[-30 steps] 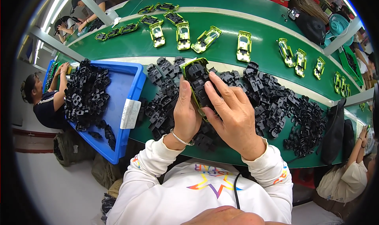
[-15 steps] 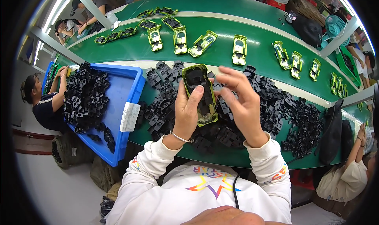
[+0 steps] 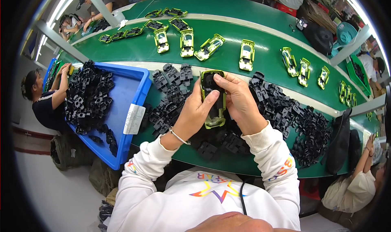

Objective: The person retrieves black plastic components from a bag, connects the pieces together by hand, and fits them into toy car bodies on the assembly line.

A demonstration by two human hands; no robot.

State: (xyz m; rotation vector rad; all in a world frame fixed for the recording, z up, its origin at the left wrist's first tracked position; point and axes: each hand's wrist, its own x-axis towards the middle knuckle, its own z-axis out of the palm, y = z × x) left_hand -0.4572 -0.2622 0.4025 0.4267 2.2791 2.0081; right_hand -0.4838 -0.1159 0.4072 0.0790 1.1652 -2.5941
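Observation:
A lime-green toy car body [image 3: 215, 120] with a dark hollow inside is held before my chest over the table. My left hand [image 3: 194, 110] grips its left side, the thumb lying across the inside. My right hand [image 3: 241, 99] closes on its right side, with the thumb pressed into the upper end. Whether a small part lies under that thumb is hidden. Loose black plastic chassis parts [image 3: 172, 74] lie around and beneath my hands, some to the left and a larger pile [image 3: 277, 105] to the right.
At my left stands a blue bin [image 3: 140, 89] heaped with black parts. Beyond my hands, several green toy cars [image 3: 247, 54] rest on a green conveyor belt [image 3: 269, 42]. Small black pieces [image 3: 313, 138] pile up at the right, beside a black bag [image 3: 339, 142]. Co-workers sit at both sides.
My right hand, earlier apart from the car body with fingers spread, has closed on it, thumb pressing its upper end. The car body has shifted slightly right.

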